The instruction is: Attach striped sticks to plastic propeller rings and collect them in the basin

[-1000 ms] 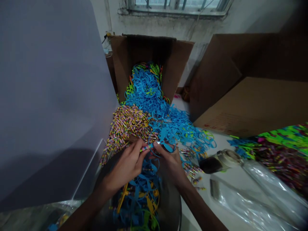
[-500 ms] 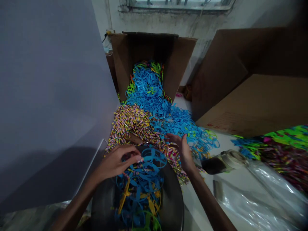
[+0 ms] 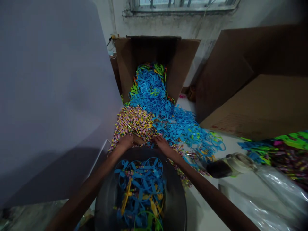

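Note:
A heap of small pink-and-yellow striped sticks (image 3: 134, 120) lies just beyond a black round tub (image 3: 176, 195). At the heap's near left edge is my left hand (image 3: 126, 141), its fingers hidden among the sticks. My right hand (image 3: 163, 145) reaches in from the other side, fingertips down at the heap's right edge; whether they grip anything cannot be seen. A small gap separates the two hands. Inside the tub, below my wrists, lie blue ringed plastic propellers (image 3: 144, 179) mixed with a few yellow, orange and green pieces and some striped sticks.
Blue propellers (image 3: 151, 83) spill from an upended cardboard box (image 3: 181, 70) onto the white table (image 3: 204, 205). A larger carton (image 3: 260, 109) stands right. Nearby are a dark-based jar (image 3: 228, 165), clear plastic bags (image 3: 252, 202) and another colourful pile (image 3: 284, 157). A pale panel (image 3: 55, 96) borders the left.
Both hands have moved forward from above the tub to the striped-stick heap. The left no longer pinches over the propellers, and the right, earlier spread in the air, is now lowered.

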Tool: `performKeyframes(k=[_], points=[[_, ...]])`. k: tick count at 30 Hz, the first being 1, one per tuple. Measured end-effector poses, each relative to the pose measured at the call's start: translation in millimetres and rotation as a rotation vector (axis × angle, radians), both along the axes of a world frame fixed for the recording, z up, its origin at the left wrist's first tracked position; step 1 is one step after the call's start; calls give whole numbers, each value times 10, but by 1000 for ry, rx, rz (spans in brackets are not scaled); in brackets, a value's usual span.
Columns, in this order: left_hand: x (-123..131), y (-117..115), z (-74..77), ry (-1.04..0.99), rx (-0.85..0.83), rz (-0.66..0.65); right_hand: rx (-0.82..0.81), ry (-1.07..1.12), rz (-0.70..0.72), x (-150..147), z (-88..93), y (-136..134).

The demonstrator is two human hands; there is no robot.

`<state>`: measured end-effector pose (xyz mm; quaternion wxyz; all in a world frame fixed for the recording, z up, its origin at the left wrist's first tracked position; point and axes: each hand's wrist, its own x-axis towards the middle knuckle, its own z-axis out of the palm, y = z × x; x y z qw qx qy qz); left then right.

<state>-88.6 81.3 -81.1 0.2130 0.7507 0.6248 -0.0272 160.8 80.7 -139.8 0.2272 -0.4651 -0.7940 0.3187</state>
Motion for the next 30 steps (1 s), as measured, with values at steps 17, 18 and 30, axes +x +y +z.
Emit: performKeyframes(k=[17,18,30], points=[[348,-534,442,-1071,173,209,-487,1112,-389,-241,903,-527],[371,-592,485,-1099,173,213,-516,1144,-392,-258,939,-579],[403,-925,758,-1305,137,237,-690,1348,-428,-267,1122,-871]])
